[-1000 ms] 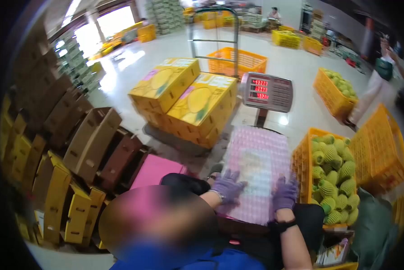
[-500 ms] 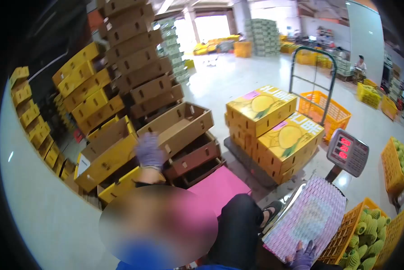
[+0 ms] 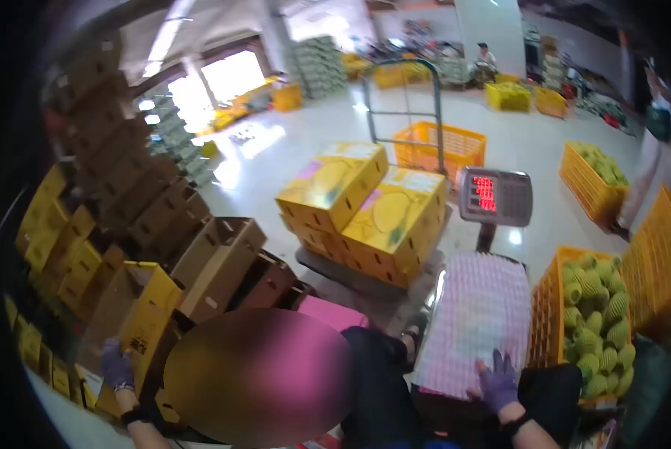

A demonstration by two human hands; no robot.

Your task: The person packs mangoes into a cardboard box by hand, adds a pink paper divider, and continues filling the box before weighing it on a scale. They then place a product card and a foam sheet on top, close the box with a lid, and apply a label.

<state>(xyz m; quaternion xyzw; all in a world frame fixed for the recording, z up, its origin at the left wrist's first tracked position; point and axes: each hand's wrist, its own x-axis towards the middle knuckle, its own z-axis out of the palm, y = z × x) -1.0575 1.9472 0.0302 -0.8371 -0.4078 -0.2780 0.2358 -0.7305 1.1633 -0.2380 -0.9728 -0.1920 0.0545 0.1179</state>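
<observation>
The floor (image 3: 328, 123) is pale and shiny, and it reflects the light of the bright windows (image 3: 233, 75) in the upper left of the frame. Along the left side stand tall stacks of brown cartons (image 3: 100, 123). In the centre, closed yellow boxes (image 3: 395, 213) with fruit pictures are piled on a cart, whose handle (image 3: 441, 112) rises behind them. To the right of this pile is a scale display (image 3: 495, 196) with red digits. Below it, at lower right of centre, lies a pink foam sheet (image 3: 463, 307); just beside it, a crate (image 3: 548, 322) contains green fruits (image 3: 596, 322) in netting. A person (image 3: 486, 63) sits far away, in the upper right.

Both hands wear purple gloves. The right hand (image 3: 498, 383), in the lower right, is open, with its fingers spread upon the near part of the foam sheet. The left hand (image 3: 117, 365), in the lower left, is at the open yellow carton (image 3: 150, 310), fingers against its near side; whether they grip it, I cannot tell. A blurred oval hides the area between the hands.
</observation>
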